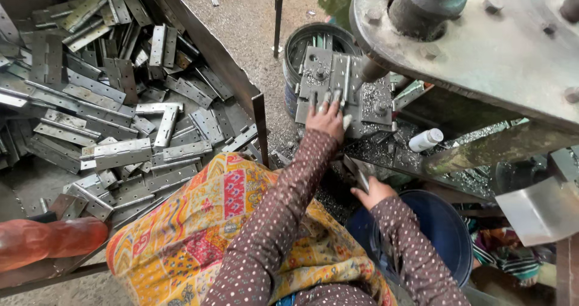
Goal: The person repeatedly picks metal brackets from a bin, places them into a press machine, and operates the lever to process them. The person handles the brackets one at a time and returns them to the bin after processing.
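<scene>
A hinge (335, 80) is being pressed flat on the press bed (375, 110) by the left hand (325, 118), whose fingers (329, 98) are being spread open and laid on the metal rather than curled around it. The hinge is lying under the punch (369, 72), with metal chips (377, 95) scattered just beside it on the bed. The right hand (371, 191) is being held lower, near the front edge of the bed, and its fingers are being closed on a thin metal piece (356, 172) that is sticking up and to the left; what kind of piece it is cannot be told. Both arms are being covered by dotted brown sleeves (283, 221), and a patterned yellow and red cloth (199, 221) is being draped over the lap below them. A large bin (205, 37) is standing to the left, and many loose hinges (120, 152) are being kept piled inside it. A round can (301, 41) holding more metal parts is standing behind the bed, well apart from the right hand. A small white bottle (425, 140) is lying on its side to the right of the bed, among chips. A blue bucket (449, 233) is standing just beside the right forearm. The heavy flywheel (482, 47) of the press is filling the upper right.
</scene>
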